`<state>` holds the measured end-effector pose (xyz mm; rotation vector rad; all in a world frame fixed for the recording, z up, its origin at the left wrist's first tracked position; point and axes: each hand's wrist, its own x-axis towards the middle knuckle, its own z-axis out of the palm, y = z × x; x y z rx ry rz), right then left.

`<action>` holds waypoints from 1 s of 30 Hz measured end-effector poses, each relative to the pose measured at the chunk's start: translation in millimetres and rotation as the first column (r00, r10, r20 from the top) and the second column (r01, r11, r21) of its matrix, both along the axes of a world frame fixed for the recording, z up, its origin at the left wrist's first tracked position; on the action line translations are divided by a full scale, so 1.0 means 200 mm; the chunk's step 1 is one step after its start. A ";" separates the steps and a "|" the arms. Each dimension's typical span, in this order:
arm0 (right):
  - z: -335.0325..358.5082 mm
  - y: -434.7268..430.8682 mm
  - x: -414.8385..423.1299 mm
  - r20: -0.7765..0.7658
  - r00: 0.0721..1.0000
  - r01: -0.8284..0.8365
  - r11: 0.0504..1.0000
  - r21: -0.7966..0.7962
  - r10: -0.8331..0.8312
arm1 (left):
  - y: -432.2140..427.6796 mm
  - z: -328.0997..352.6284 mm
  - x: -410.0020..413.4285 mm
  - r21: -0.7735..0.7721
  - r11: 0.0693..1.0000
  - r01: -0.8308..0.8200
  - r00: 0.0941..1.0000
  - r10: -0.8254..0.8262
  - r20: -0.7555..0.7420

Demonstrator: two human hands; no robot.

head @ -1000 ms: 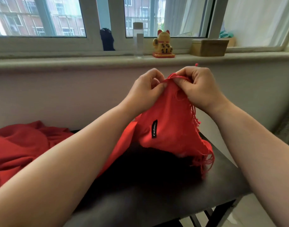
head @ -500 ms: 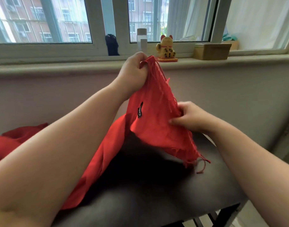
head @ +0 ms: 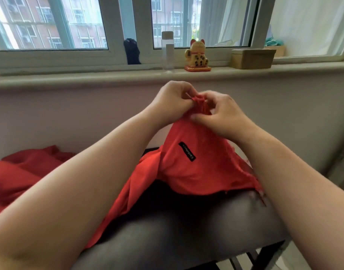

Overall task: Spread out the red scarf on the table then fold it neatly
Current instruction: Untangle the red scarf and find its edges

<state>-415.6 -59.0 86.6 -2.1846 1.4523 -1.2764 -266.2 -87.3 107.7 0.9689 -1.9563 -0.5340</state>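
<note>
Surface (head: 186, 230): one, dark and matte, directly below both forearms; it serves as the landmark for every place given here.
Red scarf (head: 196, 172): one. One end is bunched and lifted above the far half of the surface. The cloth hangs from there as a tent whose lower edge rests on the surface. A band of it runs down toward the surface's near left edge.
Heap (head: 21, 172): one mass of the same red cloth, off to the left of the surface. Whether it lies on the surface or beside it cannot be told.
Label (head: 187, 151): one black tag with pale lettering, sewn to the hanging cloth above the surface.
Fringe (head: 261, 193): loose threads along the scarf's right edge, touching the surface beside the right forearm.
Left hand (head: 172, 98): one, raised above the far edge of the surface, fingers curled and pinching the gathered scarf end.
Right hand (head: 223, 115): one, touching the left hand, fingers curled round the same gathered end.
Windowsill (head: 69, 78): one, beyond and above the surface. It carries four counted things: one dark object (head: 131, 51), one clear bottle (head: 167, 51), one golden cat figurine (head: 197, 57), one tan box (head: 252, 58).
</note>
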 end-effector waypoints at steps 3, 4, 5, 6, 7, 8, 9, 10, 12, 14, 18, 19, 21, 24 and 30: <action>-0.02 -0.05 -0.04 0.072 0.994 0.086 0.991 -0.104 -0.079 | 0.01 -0.10 0.00 0.007 1.000 -0.027 0.998 0.027 -0.061; -0.03 -0.05 -0.06 0.130 0.987 0.106 0.989 -0.104 -0.092 | 0.01 -0.16 0.02 0.020 0.999 -0.034 0.999 0.035 -0.033; -0.04 -0.05 -0.09 0.191 0.978 0.108 0.989 -0.097 -0.088 | 0.02 -0.21 0.03 0.029 0.999 -0.038 0.999 0.038 0.012; -0.05 -0.05 -0.11 0.231 0.970 0.106 0.990 -0.098 -0.081 | 0.03 -0.27 0.05 0.031 0.998 -0.046 0.997 0.044 0.070; -0.06 -0.05 -0.13 0.248 0.966 0.106 0.989 -0.104 -0.077 | 0.04 -0.31 0.06 0.027 0.998 -0.059 0.989 0.054 0.136; -0.08 -0.04 -0.14 0.256 0.963 0.112 0.987 -0.111 -0.081 | 0.04 -0.36 0.07 0.035 0.997 -0.072 0.978 0.064 0.201; -0.09 -0.03 -0.14 0.273 0.959 0.115 0.986 -0.122 -0.078 | 0.04 -0.39 0.08 0.057 0.995 -0.085 0.962 0.067 0.263; -0.10 -0.03 -0.15 0.294 0.953 0.114 0.984 -0.137 -0.069 | 0.04 -0.42 0.09 0.080 0.992 -0.098 0.940 0.066 0.334; -0.12 -0.01 -0.16 0.324 0.945 0.111 0.979 -0.169 -0.051 | 0.03 -0.45 0.10 0.088 0.986 -0.138 0.871 0.079 0.485; -0.14 0.00 -0.20 0.333 0.939 0.155 0.969 -0.194 -0.084 | 0.00 -0.46 0.13 -0.027 0.963 -0.268 0.833 0.246 0.496; -0.19 0.00 -0.29 0.376 0.916 0.228 0.953 -0.200 -0.140 | -0.02 -0.49 0.17 -0.071 0.967 -0.246 0.815 0.246 0.525; -0.20 0.00 -0.30 0.357 0.923 0.219 0.958 -0.185 -0.142 | -0.02 -0.53 0.18 -0.010 0.970 -0.244 0.798 0.207 0.566; -0.25 0.01 -0.30 0.297 0.950 0.145 0.979 -0.145 -0.097 | -0.04 -0.60 0.22 0.017 0.932 -0.363 0.764 0.287 0.577; -0.35 0.06 -0.29 0.202 0.979 0.010 0.998 -0.067 0.003 | -0.06 -0.67 0.28 -0.116 0.854 -0.507 0.641 0.463 0.612; -0.49 0.16 -0.33 0.208 0.978 -0.028 0.999 -0.034 0.034 | 0.08 -0.70 0.09 -0.142 0.986 0.083 0.721 0.039 0.691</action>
